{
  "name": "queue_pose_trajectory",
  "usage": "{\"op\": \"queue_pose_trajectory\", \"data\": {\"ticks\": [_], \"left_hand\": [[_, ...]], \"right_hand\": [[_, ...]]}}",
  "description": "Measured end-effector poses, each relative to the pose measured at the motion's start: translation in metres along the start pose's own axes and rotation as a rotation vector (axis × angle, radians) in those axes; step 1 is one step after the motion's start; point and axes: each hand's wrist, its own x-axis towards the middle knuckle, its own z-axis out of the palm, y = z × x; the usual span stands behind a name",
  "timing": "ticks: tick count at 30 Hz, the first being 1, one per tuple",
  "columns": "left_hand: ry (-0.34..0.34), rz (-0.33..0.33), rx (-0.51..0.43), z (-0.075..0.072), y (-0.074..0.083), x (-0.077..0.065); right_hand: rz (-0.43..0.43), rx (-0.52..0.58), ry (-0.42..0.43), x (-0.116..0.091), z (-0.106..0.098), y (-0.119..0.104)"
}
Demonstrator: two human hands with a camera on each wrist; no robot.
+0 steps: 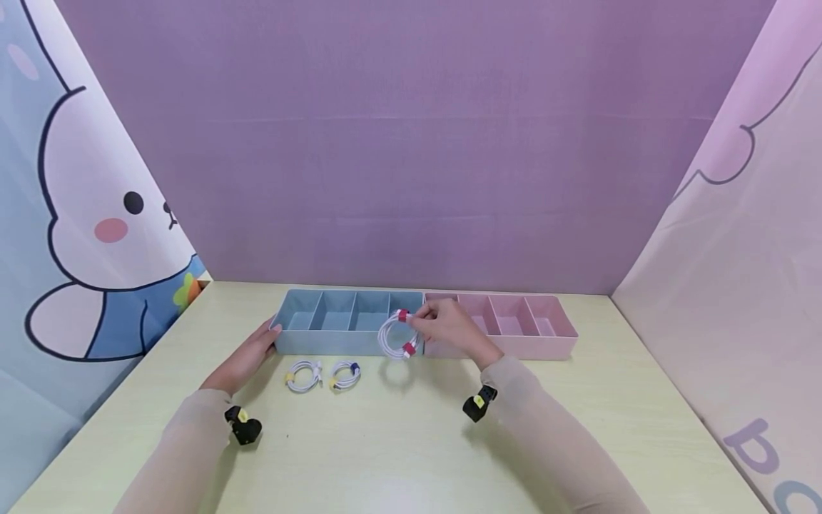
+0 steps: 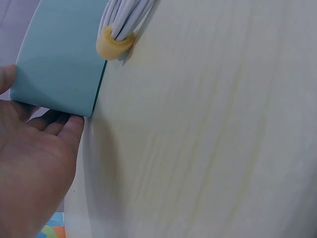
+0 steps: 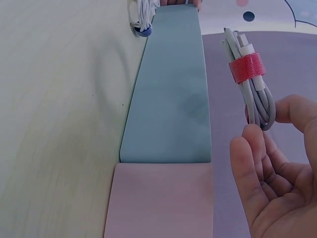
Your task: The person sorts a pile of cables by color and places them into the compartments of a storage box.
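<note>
Seen from above, a person's two bare hands work at a pale, wood-grained bench. The left hand grips the outer end of a long pale-blue box with four compartments, its thumb at the front corner and its fingers against the end wall. The right hand pinches, between thumb and index finger, a round coil of white cable fastened with two red fabric ties. That coil hangs off the bench, to the left of the right hand, in front of the blue box's inner end, and casts a ring-shaped shadow below. Between the hands, nearer the left one, two smaller white coils lie side by side in front of the blue box: one with a yellow tie, the other with a dark-blue tie and a yellow one. Behind and to the right of the right hand, a pale-pink plastic box, also divided into four, touches the blue box end to end. Both arms wear beige sleeves and small black wrist cameras. Beyond the hands rises a plain purple cloth backdrop.
</note>
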Motion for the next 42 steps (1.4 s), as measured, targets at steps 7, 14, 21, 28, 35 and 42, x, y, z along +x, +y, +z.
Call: {"op": "queue_pose_trajectory", "data": {"ticks": [7, 14, 21, 28, 35, 42], "left_hand": [[-0.003, -0.008, 0.000, 0.000, -0.001, 0.000], [0.000, 0.003, -0.008, 0.000, -0.001, -0.001], [0.000, 0.013, -0.002, -0.002, -0.004, 0.002], [0.001, 0.004, 0.005, -0.002, -0.004, 0.004], [0.000, -0.007, 0.006, -0.002, -0.003, 0.004], [-0.001, -0.017, 0.012, -0.002, -0.004, 0.004]], "right_hand": [[0.005, 0.006, 0.010, 0.005, -0.008, 0.001], [0.034, -0.029, 0.045, 0.009, -0.013, -0.002], [0.069, -0.026, 0.063, 0.014, -0.018, -0.004], [0.053, -0.017, 0.058, 0.017, -0.022, -0.005], [0.058, -0.025, 0.072, 0.021, -0.024, -0.003], [0.054, -0.043, 0.090, 0.024, -0.026, -0.001]]}}
